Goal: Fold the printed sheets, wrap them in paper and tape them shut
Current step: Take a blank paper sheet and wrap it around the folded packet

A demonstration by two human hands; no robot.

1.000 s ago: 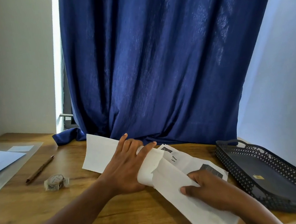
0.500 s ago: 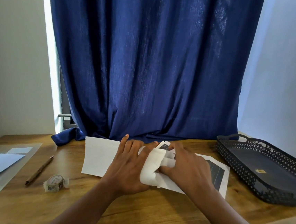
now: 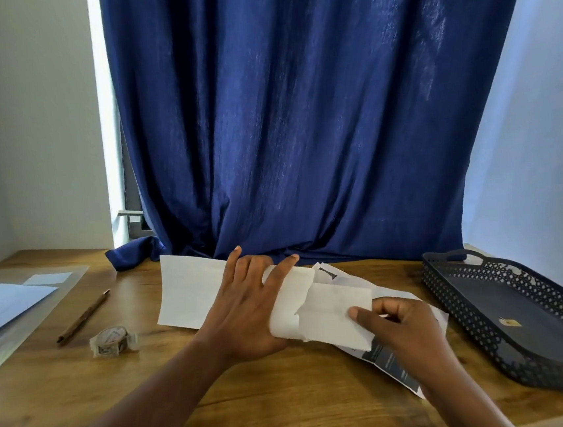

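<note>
Since half a second ago the right hand (image 3: 410,331) has slid back from the middle of the bundle toward the near right. It now pinches the edge of the white flap between thumb and fingers instead of pressing down next to the other hand. That flap of wrapping paper (image 3: 191,291) has come over the top, so it covers more of the printed sheets (image 3: 389,361) than before.

Left hand (image 3: 247,306) hasn't really budged. It lies palm down on the paper with fingers spread fairly straight, and the thumb runs along the rolled fold, pinning it to the bench (image 3: 291,401). So the hands are apart now, one flat on the bundle and one clamped on the flap edge.

The bundle sits mid-bench, just in front of the blue curtain (image 3: 299,125). Most of the printed sheets are hidden: only a dark printed corner pokes out below the right hand, plus a bit of print at the far side by the fold. I can't read any of it, and how many sheets are in there is anyone's guess. The right wrist covers the near right end of the paper.

Off to the left there's a roll of tape (image 3: 112,341), patterned I think, though it's too small to be sure. A pencil (image 3: 83,316) lies beyond it. Some pale sheets (image 3: 3,305) are cut off by the left edge. A dark perforated tray (image 3: 524,320) is on the right, its near end running out of view.
</note>
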